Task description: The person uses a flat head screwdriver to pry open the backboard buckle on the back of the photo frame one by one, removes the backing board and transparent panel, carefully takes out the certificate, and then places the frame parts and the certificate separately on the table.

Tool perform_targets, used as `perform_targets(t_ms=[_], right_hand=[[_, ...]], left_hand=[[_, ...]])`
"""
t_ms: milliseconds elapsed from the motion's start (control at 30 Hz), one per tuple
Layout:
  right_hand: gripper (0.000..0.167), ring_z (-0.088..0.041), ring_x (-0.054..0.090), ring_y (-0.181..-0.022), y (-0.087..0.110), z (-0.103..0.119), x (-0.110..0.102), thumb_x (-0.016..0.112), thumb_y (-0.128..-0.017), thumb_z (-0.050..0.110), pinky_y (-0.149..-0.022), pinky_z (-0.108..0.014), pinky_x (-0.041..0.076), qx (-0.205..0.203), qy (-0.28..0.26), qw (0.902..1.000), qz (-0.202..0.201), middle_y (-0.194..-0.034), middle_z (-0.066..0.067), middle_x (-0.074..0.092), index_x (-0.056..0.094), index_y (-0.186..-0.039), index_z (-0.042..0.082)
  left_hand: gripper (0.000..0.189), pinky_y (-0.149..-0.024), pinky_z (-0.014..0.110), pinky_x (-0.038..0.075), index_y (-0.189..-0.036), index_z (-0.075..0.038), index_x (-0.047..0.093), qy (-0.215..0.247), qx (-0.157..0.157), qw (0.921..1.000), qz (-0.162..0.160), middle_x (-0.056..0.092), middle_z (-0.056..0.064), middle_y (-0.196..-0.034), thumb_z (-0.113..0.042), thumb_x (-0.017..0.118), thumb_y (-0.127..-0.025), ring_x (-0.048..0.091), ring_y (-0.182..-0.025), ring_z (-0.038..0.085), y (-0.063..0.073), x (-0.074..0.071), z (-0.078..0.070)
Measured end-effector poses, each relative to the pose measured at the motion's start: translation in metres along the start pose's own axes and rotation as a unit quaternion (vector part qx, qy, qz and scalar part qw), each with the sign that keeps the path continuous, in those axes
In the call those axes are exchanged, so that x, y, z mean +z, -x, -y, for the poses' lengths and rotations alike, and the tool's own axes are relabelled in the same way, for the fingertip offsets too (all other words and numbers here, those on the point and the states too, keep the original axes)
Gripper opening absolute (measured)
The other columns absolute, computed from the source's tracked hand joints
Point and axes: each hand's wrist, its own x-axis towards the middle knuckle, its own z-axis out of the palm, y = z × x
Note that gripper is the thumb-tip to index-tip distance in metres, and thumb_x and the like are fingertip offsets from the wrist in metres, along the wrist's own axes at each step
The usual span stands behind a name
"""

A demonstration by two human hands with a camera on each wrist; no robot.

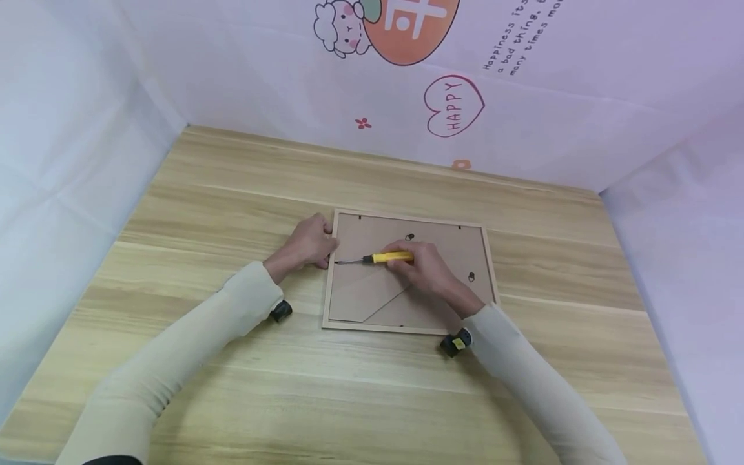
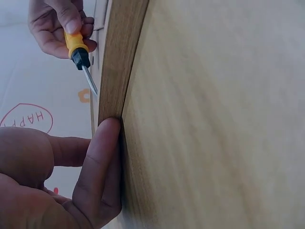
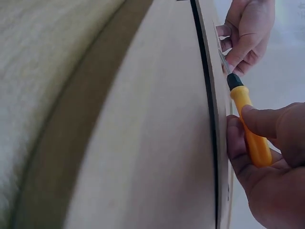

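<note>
A picture frame [image 1: 372, 234] lies face down on the table, its brown backing board and light wooden border showing. My left hand [image 1: 310, 242] grips the frame's left border, with fingers against its outer side in the left wrist view. Between the thumb and fingers of my right hand [image 1: 421, 266] is a screwdriver [image 3: 255, 138] with a yellow handle and black collar. Its thin metal shaft [image 1: 351, 261] points left, the tip at the inner edge of the left border beside a small dark tab [image 1: 336, 263]. The right hand rests low over the backing board.
More small dark tabs [image 1: 360, 217] sit along the frame's inner edges. Two dark hangers [image 1: 471, 277] are on the backing, and a stand flap [image 1: 372, 300] shows a slanted edge. Wood-grain table [image 1: 290, 387] surrounds the frame; a printed white sheet [image 1: 261, 77] hangs behind.
</note>
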Motion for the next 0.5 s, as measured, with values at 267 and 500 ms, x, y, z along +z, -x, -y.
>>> perform_targets(t_ms=[267, 500], right_hand=[[0.02, -0.024, 0.061, -0.101, 0.001, -0.002, 0.008, 0.063, -0.096, 0.011, -0.091, -0.042, 0.052, -0.025, -0.024, 0.9991, -0.025, -0.115, -0.011, 0.068, 0.065, -0.115, 0.008], [0.02, -0.021, 0.06, -0.102, 0.003, 0.001, 0.016, 0.058, -0.099, 0.013, -0.09, -0.038, 0.053, -0.024, -0.011, 0.9989, -0.039, -0.116, -0.009, 0.065, 0.06, -0.118, 0.008]], left_hand=[[0.043, -0.058, 0.029, 0.059, -0.135, 0.007, 0.038, 0.015, -0.004, 0.9999, 0.008, 0.055, 0.021, -0.113, -0.008, 0.055, -0.098, 0.061, -0.056, 0.016, 0.0, 0.0, 0.0], [0.039, -0.058, 0.029, 0.059, -0.131, 0.006, 0.039, 0.022, -0.012, 0.9997, 0.006, 0.053, 0.021, -0.113, -0.008, 0.054, -0.098, 0.059, -0.053, 0.015, 0.001, -0.001, -0.001]])
